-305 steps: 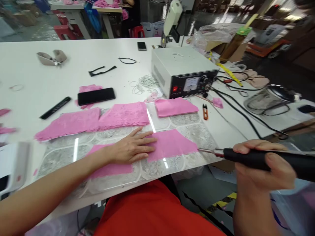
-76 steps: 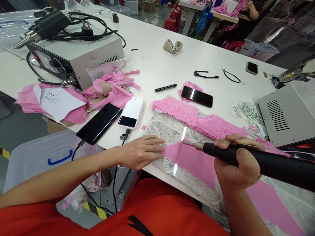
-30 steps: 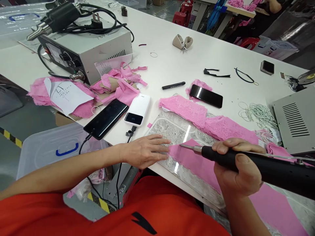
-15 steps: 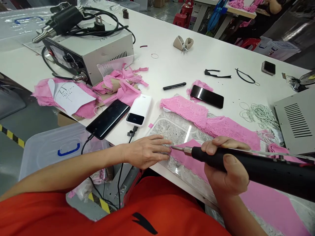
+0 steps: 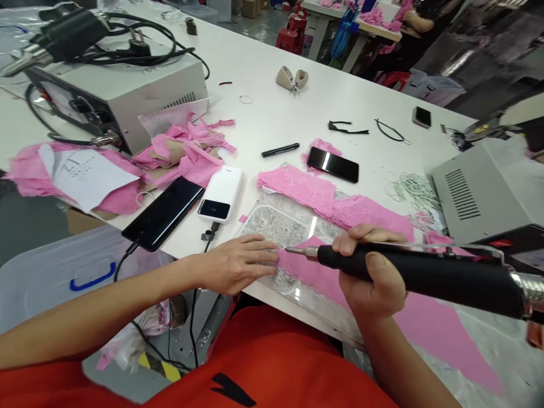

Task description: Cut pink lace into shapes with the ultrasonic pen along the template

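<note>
Lying to the near right of the power bank (image 5: 221, 192): one cloth (image 5: 314, 275). Left hand (image 5: 236, 265): fingers (image 5: 264, 256) outstretched at the cloth's end, clasping nothing. Right hand (image 5: 374, 294): grip clamped around one tool (image 5: 433, 275), tip (image 5: 295, 250) just beside those fingers. Risk, as judged: a forward slip could jab them; slack pressure could pucker the cloth. Versus one second ago: tip nearer the fingers.

2 handpieces (image 5: 408, 269), 2 ctrl boxes (image 5: 123, 107), 1 pwr bank (image 5: 221, 192), 1 pen (image 5: 280, 150), prob. 3 phones (image 5: 334, 164)
</note>
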The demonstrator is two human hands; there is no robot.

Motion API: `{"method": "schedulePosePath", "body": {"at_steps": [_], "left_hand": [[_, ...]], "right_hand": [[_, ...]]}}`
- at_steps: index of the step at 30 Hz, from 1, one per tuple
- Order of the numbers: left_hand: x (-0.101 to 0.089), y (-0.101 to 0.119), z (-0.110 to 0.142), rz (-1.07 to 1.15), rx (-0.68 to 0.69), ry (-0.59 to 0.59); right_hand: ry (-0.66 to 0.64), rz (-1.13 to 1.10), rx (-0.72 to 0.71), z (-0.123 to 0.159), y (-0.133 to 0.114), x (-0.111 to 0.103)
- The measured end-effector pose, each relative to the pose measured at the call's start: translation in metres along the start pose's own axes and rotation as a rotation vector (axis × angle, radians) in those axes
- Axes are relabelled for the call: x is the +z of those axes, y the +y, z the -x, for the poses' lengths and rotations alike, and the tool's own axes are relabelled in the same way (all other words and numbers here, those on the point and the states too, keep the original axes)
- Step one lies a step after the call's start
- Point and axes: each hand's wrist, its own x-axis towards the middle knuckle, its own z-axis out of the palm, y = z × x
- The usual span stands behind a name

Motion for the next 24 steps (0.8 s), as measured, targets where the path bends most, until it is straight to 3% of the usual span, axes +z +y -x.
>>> {"method": "schedulePosePath", "body": {"at_steps": [5,9,17,24], "left_hand": [[-0.005,-0.001,-0.004,-0.042,0.002,0.012],[-0.001,-0.005,-0.016,-0.084,0.008,0.008],[0.012,-0.012,-0.037,-0.118,-0.056,-0.163],[0.013,-0.014,-0.035,-0.109,-0.067,-0.173]], "right_hand": [[0.299,0.103,-0.131,-0.025,-0.017,-0.043],[0.425,0.127,-0.142,-0.029,-0.02,-0.074],[0.339,0.048,-0.074,-0.015,-0.006,-0.068],[0.302,0.031,-0.077,-0.017,-0.003,-0.067]]}}
